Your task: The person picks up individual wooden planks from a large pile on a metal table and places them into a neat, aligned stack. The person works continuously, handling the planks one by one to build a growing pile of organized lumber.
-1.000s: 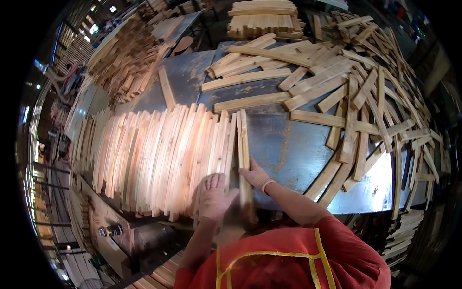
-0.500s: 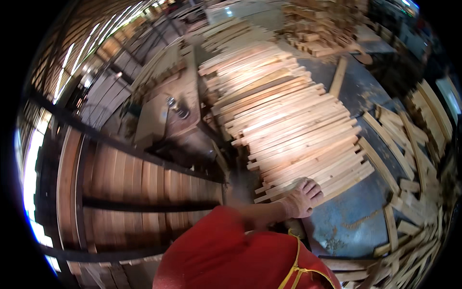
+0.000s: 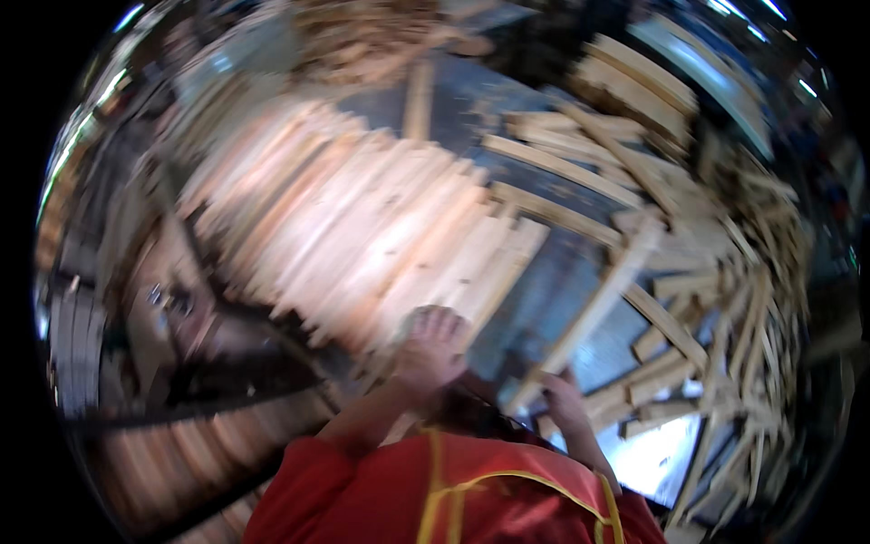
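Observation:
A row of pale wooden strips (image 3: 362, 227) lies side by side on the metal table. My left hand (image 3: 433, 340) rests on the near ends of the last strips, its fingers stretched out flat over the wood. To the right, my right hand (image 3: 564, 399) grips the near end of a single wooden strip (image 3: 594, 313). That strip points away from me and to the right, apart from the row, over the bluish table top (image 3: 535, 290). Motion blurs both hands, and the right fingers are partly hidden.
Loose offcuts (image 3: 666, 326) and a tangled heap of thin wood pieces (image 3: 757, 308) cover the right side. Stacked boards (image 3: 634, 82) stand at the far right, and a wood pile (image 3: 362, 41) at the back. Reddish boards (image 3: 208, 453) lie at lower left.
The view has swung right, so the row sits further left. My right hand has come into view with a wooden strip in it. My left hand still lies on the row.

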### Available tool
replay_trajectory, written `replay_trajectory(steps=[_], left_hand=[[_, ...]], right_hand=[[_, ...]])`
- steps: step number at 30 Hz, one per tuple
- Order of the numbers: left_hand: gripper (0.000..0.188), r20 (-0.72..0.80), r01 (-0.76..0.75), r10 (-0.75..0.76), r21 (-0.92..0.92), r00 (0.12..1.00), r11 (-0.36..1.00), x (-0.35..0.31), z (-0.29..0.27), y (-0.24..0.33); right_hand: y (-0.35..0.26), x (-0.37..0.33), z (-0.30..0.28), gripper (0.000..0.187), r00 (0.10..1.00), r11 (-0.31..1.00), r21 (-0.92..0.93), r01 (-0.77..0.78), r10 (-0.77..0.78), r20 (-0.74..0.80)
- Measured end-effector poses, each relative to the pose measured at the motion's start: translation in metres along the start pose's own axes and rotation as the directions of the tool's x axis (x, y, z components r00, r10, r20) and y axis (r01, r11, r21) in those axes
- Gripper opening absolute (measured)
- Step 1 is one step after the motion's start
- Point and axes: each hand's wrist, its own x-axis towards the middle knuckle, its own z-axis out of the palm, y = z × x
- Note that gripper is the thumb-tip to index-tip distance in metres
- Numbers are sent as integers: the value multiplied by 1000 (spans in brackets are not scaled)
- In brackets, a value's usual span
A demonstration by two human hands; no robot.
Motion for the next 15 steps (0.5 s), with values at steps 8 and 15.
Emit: replay_trajectory(steps=[8, 15], left_hand=[[59, -70, -54, 46, -108, 996, 993, 15, 15, 2], [75, -8, -151, 153, 100, 988, 983, 13, 24, 28]], right_hand=[[56, 39, 124, 67, 976, 766, -642, 16, 128, 177], [-40, -10, 38, 64, 999, 773, -633, 41, -20, 40]])
